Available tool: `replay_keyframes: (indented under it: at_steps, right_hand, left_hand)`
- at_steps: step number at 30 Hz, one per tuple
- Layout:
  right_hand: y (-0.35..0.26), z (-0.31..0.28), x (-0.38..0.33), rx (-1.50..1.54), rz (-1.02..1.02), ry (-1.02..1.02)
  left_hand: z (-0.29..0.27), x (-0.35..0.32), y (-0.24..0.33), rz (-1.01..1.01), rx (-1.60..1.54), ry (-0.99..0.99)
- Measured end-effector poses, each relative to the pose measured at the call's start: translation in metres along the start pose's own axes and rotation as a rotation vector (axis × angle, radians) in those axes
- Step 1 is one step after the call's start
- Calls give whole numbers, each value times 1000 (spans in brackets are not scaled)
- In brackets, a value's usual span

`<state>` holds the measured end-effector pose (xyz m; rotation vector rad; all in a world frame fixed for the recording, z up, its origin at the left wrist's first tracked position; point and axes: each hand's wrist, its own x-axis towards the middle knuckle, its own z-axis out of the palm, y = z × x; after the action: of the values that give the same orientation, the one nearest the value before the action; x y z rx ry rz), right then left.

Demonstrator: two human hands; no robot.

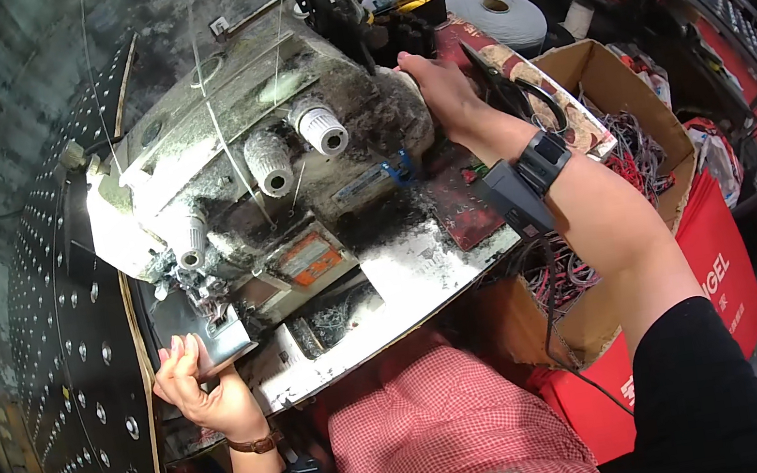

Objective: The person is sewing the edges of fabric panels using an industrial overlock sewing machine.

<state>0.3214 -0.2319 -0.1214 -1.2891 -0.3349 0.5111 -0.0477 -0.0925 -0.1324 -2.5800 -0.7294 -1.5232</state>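
Note:
A dusty grey sewing machine (288,152) with several thread knobs fills the middle of the view. My left hand (190,382) grips the front edge of its metal cover plate (218,344) beside the needle area. My right hand (440,90) rests on the machine's right end, fingers curled over the housing by the handwheel. A black wrist device (538,159) sits on my right forearm, and black scissors (503,86) lie just beyond that hand.
An open cardboard box (617,93) of red and dark wires stands to the right, above a red bag (711,265). A white thread cone (498,18) sits behind. A black studded panel (74,360) lies left. Red checked cloth (447,432) covers my lap.

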Motion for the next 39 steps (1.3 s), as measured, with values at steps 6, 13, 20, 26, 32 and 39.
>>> replay_keyframes:
  at_steps: [6,13,20,26,32,39]
  right_hand:
    - [12,-6,6,151,-150,-54]
    - [-1,-13,-1,195,63,-322]
    - [2,-15,-10,44,-133,-276]
    - [-7,-17,-13,-133,-173,-281]
    - [-17,-33,-22,-187,-222,-257]
    - [-47,56,-141,-285,-1189,68]
  left_hand:
    - [2,0,2,-16,-24,-1]
    - [0,0,-2,25,-8,-5]
    - [-5,3,1,-27,-31,-20]
    - [-20,9,0,-49,-10,-157]
    - [-51,30,15,-94,-145,-304]
    - [-52,51,-3,-51,-95,-143]
